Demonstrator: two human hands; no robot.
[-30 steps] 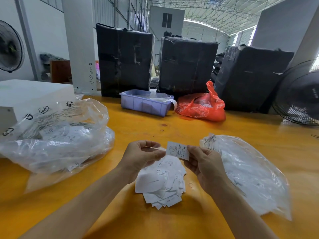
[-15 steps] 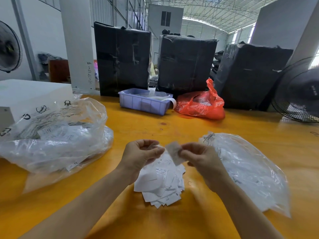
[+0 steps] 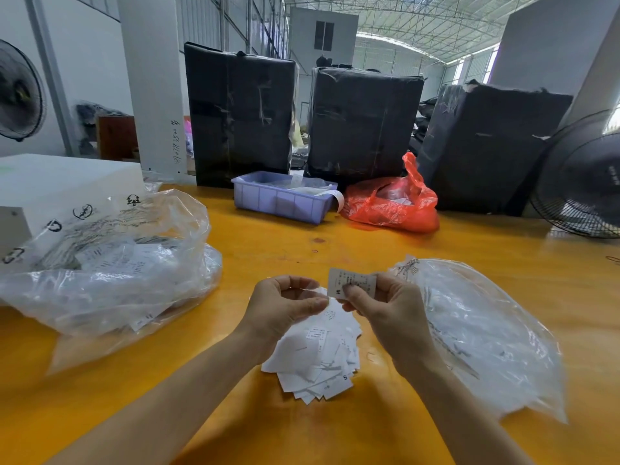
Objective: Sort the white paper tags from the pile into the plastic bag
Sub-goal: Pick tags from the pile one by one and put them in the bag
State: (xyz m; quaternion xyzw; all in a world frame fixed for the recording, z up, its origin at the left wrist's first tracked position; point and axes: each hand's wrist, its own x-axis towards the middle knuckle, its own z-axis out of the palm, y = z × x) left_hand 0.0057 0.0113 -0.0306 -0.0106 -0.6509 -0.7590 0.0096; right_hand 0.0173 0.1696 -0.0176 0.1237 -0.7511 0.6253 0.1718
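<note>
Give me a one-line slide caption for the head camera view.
Right hand pinches a white tag above the pile, left hand alongside, clear bag at right.

The left hand is covering the upper part of the tag pile, and what its fingers are pinching is too faint to tell. The picture's edges are cutting off both fans and the white box.

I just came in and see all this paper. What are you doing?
A person is sorting paper tags. The right hand pinches one tag marked M, above the pile on the yellow table. The left hand pinches something thin and clear. A plastic bag with tags lies just right of the pile.
</note>
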